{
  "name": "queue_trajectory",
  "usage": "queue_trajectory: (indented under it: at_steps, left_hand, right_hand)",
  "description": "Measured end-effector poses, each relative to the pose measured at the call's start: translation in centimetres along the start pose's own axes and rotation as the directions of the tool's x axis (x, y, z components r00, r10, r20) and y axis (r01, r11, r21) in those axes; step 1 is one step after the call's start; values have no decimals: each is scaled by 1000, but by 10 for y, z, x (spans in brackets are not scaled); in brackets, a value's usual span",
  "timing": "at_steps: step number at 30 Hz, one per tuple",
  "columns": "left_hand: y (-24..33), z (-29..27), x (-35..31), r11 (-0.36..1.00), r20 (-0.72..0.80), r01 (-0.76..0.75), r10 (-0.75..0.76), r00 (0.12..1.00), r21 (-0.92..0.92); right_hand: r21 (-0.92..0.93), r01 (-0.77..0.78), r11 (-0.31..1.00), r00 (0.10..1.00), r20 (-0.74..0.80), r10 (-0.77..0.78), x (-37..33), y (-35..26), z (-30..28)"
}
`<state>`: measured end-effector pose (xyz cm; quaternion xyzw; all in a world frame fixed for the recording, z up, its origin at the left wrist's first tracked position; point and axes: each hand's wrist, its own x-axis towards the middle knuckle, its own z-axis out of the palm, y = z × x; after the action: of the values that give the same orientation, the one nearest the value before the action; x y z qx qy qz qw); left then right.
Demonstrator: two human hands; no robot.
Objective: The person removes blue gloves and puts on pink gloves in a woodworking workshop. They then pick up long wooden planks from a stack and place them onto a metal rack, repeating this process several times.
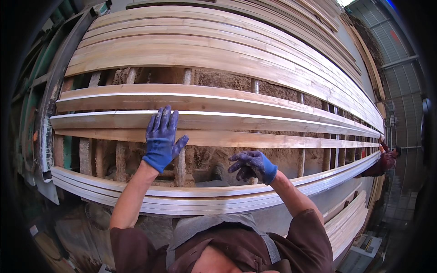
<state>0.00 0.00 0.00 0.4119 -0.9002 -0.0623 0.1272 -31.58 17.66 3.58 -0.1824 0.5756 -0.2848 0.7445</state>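
Observation:
My left hand (161, 139), in a blue glove, lies flat with fingers spread on a long pale wooden board (255, 139) that rests across a slatted frame. My right hand (252, 166), also in a blue glove, hovers just below that board with its fingers curled down and nothing in it. More long boards (227, 102) lie parallel above, with gaps between them. A stack of thin boards (191, 198) runs along the near edge under my forearms.
A wide bed of boards (205, 50) fills the upper part. Sawdust (218, 79) shows beneath the slats. A green metal machine frame (41, 100) stands at the left. Another person (387, 159) works at the far right end. More boards (350, 223) are stacked lower right.

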Motion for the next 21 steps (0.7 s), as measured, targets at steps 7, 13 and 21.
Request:
queue_trajectory:
  at_steps: [7, 13, 21]
  left_hand:
    - [5, 25, -5, 1000, -6, 18, -18, 1000, 6]
    - [1, 43, -1, 998, 42, 42, -40, 998, -38]
    - [-3, 30, 2, 1000, 90, 17, -16, 996, -6]
  right_hand:
    - [144, 272, 952, 896, -399, -195, 26, -3, -45]
    - [-820, 301, 487, 472, -316, -823, 47, -14, -30]
    - [-989, -149, -16, 563, -71, -823, 100, -64, -31]
